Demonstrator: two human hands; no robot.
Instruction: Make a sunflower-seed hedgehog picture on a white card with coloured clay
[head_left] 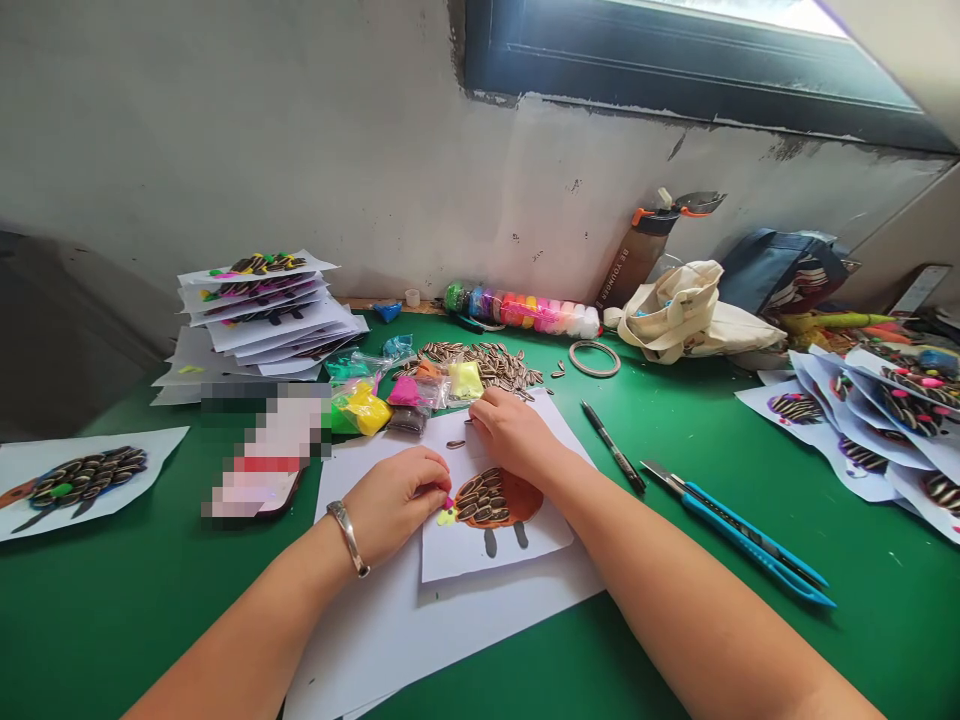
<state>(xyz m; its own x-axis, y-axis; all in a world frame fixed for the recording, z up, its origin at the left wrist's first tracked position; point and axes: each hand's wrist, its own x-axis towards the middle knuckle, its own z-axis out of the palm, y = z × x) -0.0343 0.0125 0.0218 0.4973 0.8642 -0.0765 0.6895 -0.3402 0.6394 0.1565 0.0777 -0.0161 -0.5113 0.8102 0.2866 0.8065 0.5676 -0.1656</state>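
My left hand [397, 490] pinches a tiny magenta bit of modelling clay [448, 503] at the edge of a paper craft [495, 520]. The craft is a brown clay oval covered with rows of striped sunflower seeds, with a yellow-green clay patch at its left and grey legs below. My right hand [514, 432] rests on the top of that sheet, its fingertips hidden. Just left of it lie a few loose seeds [457, 443]. A heap of sunflower seeds [480, 365] and bags of coloured clay [367, 408] lie beyond my hands.
Under the craft lies a white paper sheet [442, 620] on a green cutting mat [750, 640]. Two craft knives [739, 530] and a black pen [613, 448] lie to the right. Stacks of finished seed crafts [259, 310] stand at both sides, near a pixelated phone [262, 450].
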